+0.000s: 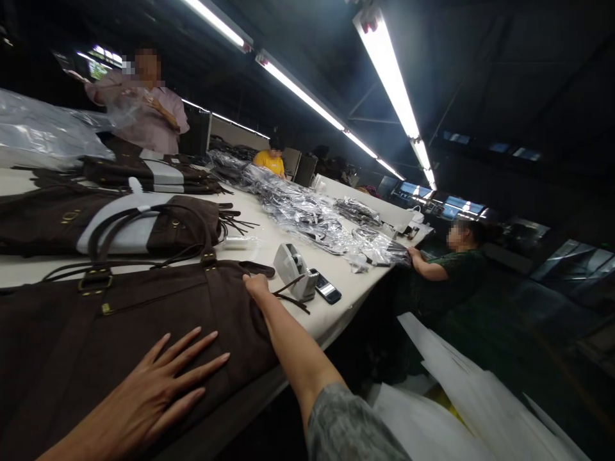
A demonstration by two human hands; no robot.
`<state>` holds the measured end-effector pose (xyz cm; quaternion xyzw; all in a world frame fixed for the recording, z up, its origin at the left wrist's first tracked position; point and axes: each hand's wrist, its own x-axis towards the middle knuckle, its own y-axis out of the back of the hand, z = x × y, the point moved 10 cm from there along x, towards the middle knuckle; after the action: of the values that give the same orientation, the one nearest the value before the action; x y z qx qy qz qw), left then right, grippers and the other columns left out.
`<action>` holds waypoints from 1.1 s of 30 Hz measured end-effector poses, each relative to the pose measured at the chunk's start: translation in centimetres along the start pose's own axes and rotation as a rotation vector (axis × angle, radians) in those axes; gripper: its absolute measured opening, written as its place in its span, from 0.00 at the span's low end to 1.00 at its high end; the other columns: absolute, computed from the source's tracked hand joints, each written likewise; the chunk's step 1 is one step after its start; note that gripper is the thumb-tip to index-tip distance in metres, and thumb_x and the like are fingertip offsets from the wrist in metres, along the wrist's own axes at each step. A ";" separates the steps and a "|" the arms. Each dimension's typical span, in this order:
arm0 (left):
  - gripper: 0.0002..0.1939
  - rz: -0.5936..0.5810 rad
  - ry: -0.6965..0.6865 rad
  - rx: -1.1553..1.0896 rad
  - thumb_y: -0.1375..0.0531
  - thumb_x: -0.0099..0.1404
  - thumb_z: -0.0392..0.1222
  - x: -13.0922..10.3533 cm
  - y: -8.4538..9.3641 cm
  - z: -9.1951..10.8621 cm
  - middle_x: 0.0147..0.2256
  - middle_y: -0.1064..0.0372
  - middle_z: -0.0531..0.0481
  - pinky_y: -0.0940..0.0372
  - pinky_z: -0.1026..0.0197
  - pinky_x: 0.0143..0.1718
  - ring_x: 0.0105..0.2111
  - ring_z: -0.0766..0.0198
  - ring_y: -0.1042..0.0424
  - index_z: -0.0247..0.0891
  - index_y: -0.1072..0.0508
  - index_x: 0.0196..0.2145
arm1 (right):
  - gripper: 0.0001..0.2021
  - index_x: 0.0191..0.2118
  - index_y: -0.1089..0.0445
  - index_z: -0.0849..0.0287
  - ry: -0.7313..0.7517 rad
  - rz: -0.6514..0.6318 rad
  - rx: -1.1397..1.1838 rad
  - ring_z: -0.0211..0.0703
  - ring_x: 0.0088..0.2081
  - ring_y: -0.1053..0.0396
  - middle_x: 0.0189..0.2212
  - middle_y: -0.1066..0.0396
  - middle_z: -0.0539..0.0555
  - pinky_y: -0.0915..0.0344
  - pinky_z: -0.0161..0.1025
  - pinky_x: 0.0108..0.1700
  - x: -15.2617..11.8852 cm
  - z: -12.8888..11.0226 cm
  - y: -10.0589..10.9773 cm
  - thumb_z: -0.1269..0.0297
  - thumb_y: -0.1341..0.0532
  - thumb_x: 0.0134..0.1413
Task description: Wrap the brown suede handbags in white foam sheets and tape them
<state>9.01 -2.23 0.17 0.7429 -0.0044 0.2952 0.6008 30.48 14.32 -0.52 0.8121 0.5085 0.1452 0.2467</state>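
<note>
A dark brown handbag [163, 307] with brass-coloured buckles and looped handles lies flat before me on the table. My left hand [170, 381] rests on its front, fingers spread. At the bag's upper right corner, my right hand [257, 287] is closed on the edge; its fingertips are hidden. Beyond it lies another brown bag [43, 218] with a pale grey band [129, 232] around it. Just past my right hand stand a grey tape dispenser [294, 272] and a phone [327, 286] with its screen lit.
Several plastic-wrapped bags [302, 211] run along the pale table [259, 224]. Clear plastic sheeting [43, 131] is piled at the far left. White sheets [461, 384] stand at the lower right. One person [148, 115] handles plastic across the table; another [451, 269] touches a wrapped bag.
</note>
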 end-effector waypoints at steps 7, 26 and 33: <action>0.32 -0.025 -0.014 0.091 0.45 0.68 0.56 0.3 1.6 0.9 0.68 0.49 0.60 0.55 0.51 0.70 0.66 0.57 0.42 0.66 0.49 0.66 | 0.13 0.50 0.27 0.60 0.094 -0.019 -0.062 0.44 0.50 0.26 0.47 0.22 0.57 0.34 0.35 0.52 1.6 -0.9 -0.9 0.65 0.41 0.63; 0.31 -0.254 0.180 -0.167 0.44 0.67 0.53 -0.1 -0.4 -0.6 0.69 0.53 0.60 0.57 0.36 0.69 0.68 0.50 0.47 0.70 0.48 0.65 | 0.15 0.44 0.24 0.60 0.287 -0.258 -0.475 0.50 0.47 0.29 0.41 0.23 0.58 0.37 0.38 0.47 -0.7 -4.3 2.6 0.55 0.42 0.65; 0.28 -0.157 0.220 -0.169 0.49 0.70 0.50 0.0 0.2 -0.4 0.69 0.52 0.63 0.51 0.30 0.65 0.66 0.48 0.43 0.72 0.49 0.65 | 0.31 0.20 0.31 0.60 0.197 -0.397 -0.496 0.49 0.33 0.28 0.21 0.30 0.57 0.39 0.38 0.36 -7.8 -2.5 7.5 0.37 0.45 0.60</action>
<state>8.81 -1.90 0.39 0.6509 0.0947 0.3257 0.6792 31.44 5.22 5.79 0.5944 0.6273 0.2918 0.4099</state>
